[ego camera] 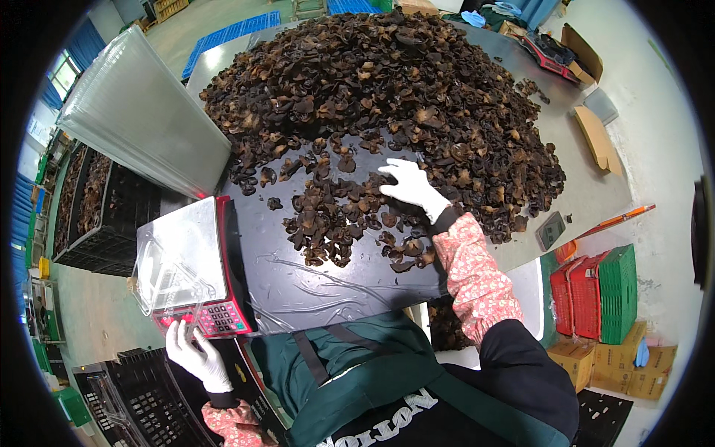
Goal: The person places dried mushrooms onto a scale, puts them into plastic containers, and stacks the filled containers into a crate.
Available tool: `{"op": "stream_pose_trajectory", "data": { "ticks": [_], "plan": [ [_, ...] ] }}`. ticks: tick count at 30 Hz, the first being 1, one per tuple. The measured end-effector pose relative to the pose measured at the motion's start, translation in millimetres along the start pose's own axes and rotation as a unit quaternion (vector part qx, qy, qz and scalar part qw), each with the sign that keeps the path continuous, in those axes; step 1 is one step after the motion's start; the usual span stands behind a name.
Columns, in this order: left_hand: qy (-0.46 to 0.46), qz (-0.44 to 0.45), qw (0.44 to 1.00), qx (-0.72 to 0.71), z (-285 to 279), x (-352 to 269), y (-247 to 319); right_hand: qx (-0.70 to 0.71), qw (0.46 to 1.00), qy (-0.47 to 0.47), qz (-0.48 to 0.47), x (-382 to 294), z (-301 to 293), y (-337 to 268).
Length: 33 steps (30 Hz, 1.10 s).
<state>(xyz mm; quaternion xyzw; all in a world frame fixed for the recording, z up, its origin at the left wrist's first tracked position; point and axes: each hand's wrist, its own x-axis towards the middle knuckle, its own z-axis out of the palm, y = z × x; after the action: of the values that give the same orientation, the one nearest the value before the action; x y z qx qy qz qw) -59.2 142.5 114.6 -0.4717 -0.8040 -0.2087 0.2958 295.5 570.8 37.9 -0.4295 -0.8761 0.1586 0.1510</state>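
Observation:
A large heap of dark brown wood ear mushrooms (pixel 357 84) covers the far part of the grey table (pixel 335 293). My right hand (pixel 412 184), in a white glove, is over a smaller loose batch of the mushrooms (pixel 329 218); its fingers are apart and nothing shows in them. To the left, a red electronic scale (pixel 223 318) with a steel pan (pixel 192 240) stands by the table edge. A clear plastic tray (pixel 173 279) rests tilted over the pan and display. My white-gloved left hand (pixel 192 355) has its fingertips on the tray's near edge.
A tall stack of clear plastic trays (pixel 151 112) stands behind the scale. Black crates (pixel 106 207) of mushrooms are at the left. A small grey device (pixel 552 230) and an orange pen-like item (pixel 620 218) lie at right, near stacked red (pixel 578 296) and green baskets (pixel 617 293).

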Motion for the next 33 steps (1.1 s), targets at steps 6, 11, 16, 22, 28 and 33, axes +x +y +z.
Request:
{"op": "stream_pose_trajectory", "data": {
  "ticks": [6,11,16,22,28,33],
  "plan": [
    [-0.058,0.056,0.973,-0.217,26.6,14.6,111.6,-0.062,0.998,0.024,0.009,12.3,3.9,-22.5],
    [-0.132,0.042,0.931,-0.337,49.9,-1.5,155.8,0.257,0.961,0.078,0.064,-33.9,-55.2,-54.1],
    [-0.172,0.018,0.888,-0.425,98.4,10.2,173.7,0.267,0.943,0.034,0.197,-186.1,-128.0,-17.4],
    [-0.170,-0.034,0.890,-0.421,170.1,55.3,205.6,-0.141,0.959,-0.066,0.235,-325.6,-138.4,17.3],
    [-0.282,-0.061,0.915,-0.282,197.2,63.7,208.6,0.195,0.975,0.012,0.105,-182.8,-87.8,-47.0],
    [-0.156,-0.106,0.891,-0.412,173.6,39.0,179.5,0.293,0.955,0.050,-0.008,-43.7,-6.0,-95.9]
  ]
}}
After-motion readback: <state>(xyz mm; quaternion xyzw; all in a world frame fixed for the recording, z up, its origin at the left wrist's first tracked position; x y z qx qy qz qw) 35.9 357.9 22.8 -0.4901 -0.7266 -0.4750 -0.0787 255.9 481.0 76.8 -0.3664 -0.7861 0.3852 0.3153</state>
